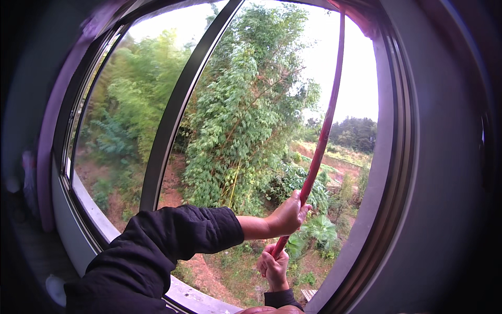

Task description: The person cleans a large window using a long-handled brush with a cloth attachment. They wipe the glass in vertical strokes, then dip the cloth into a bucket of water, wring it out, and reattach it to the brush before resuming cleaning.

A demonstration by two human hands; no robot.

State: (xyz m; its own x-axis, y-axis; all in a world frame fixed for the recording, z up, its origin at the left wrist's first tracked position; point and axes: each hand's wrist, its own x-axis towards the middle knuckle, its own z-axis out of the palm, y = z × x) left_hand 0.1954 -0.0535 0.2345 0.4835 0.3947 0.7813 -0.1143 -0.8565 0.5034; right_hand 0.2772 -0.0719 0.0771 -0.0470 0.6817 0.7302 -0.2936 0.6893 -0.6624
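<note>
A long red pole (320, 152) slants up through the right side of the window opening, its upper end meeting a pinkish-red cloth-like thing (361, 18) at the top of the frame. My left hand (288, 214) is wrapped round the lower part of the pole, the arm in a dark padded sleeve (172, 240) crossing from the lower left. Just below it, my right hand (274, 266) closes round the pole near its lower end. Whether the pole's top touches the pinkish-red thing or passes behind it, I cannot tell.
A dark window mullion (183, 104) stands left of my hands, with a hazier glass pane (120, 115) beyond it. The window's side frame (395, 157) curves up on the right. A pale sill (196, 301) runs below. Outside are trees (246, 104) and sloping reddish ground (209, 275).
</note>
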